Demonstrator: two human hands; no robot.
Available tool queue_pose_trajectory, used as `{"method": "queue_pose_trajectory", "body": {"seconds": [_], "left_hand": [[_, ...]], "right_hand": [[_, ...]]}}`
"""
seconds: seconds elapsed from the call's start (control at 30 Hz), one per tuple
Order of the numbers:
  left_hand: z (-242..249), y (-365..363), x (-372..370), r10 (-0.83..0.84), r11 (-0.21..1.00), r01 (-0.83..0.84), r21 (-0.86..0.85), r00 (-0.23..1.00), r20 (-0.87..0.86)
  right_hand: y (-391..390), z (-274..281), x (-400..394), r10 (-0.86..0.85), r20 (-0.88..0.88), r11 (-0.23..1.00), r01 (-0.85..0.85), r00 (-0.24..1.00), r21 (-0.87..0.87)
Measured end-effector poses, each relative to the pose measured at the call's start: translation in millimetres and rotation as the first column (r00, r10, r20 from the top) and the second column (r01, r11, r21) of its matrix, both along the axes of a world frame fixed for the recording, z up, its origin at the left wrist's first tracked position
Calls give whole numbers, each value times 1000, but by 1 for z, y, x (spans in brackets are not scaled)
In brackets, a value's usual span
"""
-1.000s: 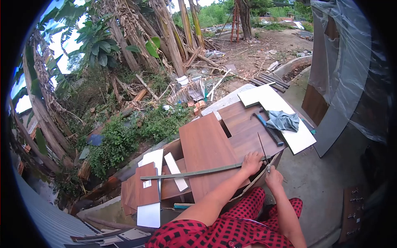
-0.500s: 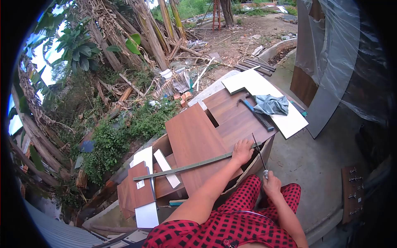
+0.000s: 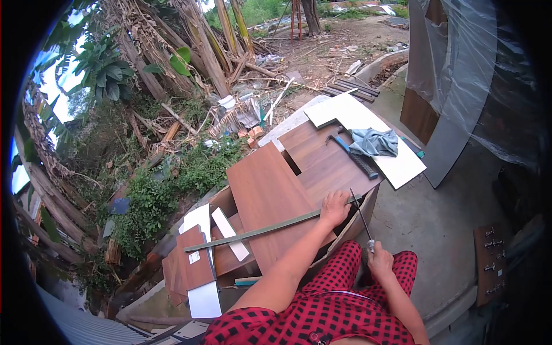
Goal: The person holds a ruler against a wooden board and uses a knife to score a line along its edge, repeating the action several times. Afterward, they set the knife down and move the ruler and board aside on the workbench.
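My left hand [image 3: 335,208] is closed over a long, narrow green strip [image 3: 270,231] near its right end, pressing it down on the brown wood-grain boards. The strip runs left across a small white piece [image 3: 230,234] to a smaller brown board with a label [image 3: 195,259]. In my right hand [image 3: 379,261], near my knees, is the whitish handle of a tool with a thin, dark, straight blade [image 3: 361,215]. That blade points up and away from me, crossing the strip's end just right of my left fingers.
A claw hammer [image 3: 353,155] with blue on it lies beyond my left hand, beside a grey-blue cloth [image 3: 375,142] on a white panel [image 3: 402,167]. On the floor at right is a brown board with metal fittings [image 3: 490,264]. Plastic-wrapped panels [image 3: 448,86] stand behind.
The view has shifted slightly. Both hands keep their grips, and the blade still lies across the strip's end with only a slight shift.
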State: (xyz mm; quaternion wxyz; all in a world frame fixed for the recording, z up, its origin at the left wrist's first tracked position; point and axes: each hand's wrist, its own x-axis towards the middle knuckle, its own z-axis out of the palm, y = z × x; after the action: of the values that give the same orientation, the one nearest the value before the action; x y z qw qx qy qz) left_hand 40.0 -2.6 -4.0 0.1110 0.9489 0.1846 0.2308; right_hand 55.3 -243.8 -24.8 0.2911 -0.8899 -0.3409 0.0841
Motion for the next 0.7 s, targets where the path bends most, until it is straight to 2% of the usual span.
{"method": "queue_pose_trajectory", "body": {"seconds": [0.13, 0.3, 0.43, 0.6, 0.7], "left_hand": [[2, 0, 1, -5, 1000, 5, -8, 1000, -18], [3, -1, -1, -22, 1000, 22, 16, 1000, 3], [3, -2, 0, -4, 1000, 5, 19, 1000, -30], [3, -2, -2, 4, 1000, -4, 9, 999, -46], [3, -1, 2, -4, 1000, 3, -10, 999, -54]], "right_hand": [[-12, -6, -8, -3, -6, 999, 4, 1000, 38], [57, 18, 29, 10, 10, 1000, -10, 1000, 12], [90, 13, 42, -5, 37, 999, 4, 999, 33], [40, 13, 20, 26, -19, 1000, -26, 999, 13], [-2, -4, 2, 13, -21, 1000, -13, 1000, 25]]}}
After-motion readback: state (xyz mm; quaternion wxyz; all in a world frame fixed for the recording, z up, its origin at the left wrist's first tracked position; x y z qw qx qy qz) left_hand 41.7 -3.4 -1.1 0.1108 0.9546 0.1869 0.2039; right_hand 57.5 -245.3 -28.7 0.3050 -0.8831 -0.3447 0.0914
